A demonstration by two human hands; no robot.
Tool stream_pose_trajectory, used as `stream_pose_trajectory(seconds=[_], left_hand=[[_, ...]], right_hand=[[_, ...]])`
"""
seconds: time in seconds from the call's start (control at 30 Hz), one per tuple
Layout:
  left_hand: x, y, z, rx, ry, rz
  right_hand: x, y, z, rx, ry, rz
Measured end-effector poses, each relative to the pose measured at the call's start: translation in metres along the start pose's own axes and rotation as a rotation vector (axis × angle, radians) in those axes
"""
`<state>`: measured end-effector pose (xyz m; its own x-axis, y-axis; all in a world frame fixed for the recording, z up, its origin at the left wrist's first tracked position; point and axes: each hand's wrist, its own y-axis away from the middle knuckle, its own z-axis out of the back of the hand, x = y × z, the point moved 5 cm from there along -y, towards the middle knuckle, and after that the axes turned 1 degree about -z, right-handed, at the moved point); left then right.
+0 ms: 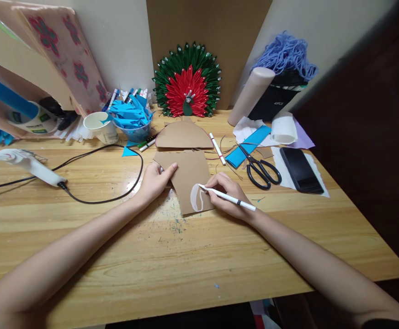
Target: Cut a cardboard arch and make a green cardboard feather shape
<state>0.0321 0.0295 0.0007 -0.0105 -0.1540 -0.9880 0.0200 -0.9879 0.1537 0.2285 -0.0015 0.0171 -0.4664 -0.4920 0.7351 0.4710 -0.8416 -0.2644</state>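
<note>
A piece of brown cardboard lies on the wooden table in front of me. My left hand grips its left edge, thumb on top and fingers tucked beneath. In my right hand is a white marker pen, its tip touching the cardboard beside a curved white paper template. That right hand also rests against the board's right edge. Just beyond lies a half-round cardboard piece with a dark outline. A red-banded marker is to its right.
Black-handled scissors, a folded blue strip and a phone lie at right. Left are a glue gun with its cord, a paper cup and a tub of blue scraps. A red-green peacock stands behind.
</note>
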Motion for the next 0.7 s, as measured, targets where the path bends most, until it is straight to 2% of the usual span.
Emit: stream_pose_trajectory(seconds=[0.1,0.17,0.23,0.37,0.47,0.6,0.7], left_hand=[[-0.0031,-0.0001,0.0012,-0.023,-0.071,-0.074],[-0.0040,0.0002,0.0011,-0.022,-0.100,-0.089],[-0.0048,0.0006,0.0010,-0.022,-0.116,-0.091],[-0.0052,0.0010,0.0009,-0.015,-0.123,-0.073],[-0.0043,0.0002,0.0022,-0.027,-0.154,-0.068],[-0.0041,-0.0003,0.0033,-0.036,-0.163,-0.085],[-0.0047,0.0003,0.0031,-0.035,-0.179,-0.087]], right_hand=[[0.0007,0.0006,-0.0017,0.033,-0.020,0.015],[0.0002,0.0007,-0.0004,0.003,-0.016,0.007],[0.0004,0.0008,0.0009,-0.028,0.000,0.013],[0.0039,0.0014,-0.0020,0.030,0.008,0.105],[0.0014,0.0018,0.0000,-0.015,0.028,0.091],[0.0039,0.0028,-0.0025,0.033,0.017,0.163],[0.0040,0.0027,-0.0005,-0.004,0.030,0.150]])
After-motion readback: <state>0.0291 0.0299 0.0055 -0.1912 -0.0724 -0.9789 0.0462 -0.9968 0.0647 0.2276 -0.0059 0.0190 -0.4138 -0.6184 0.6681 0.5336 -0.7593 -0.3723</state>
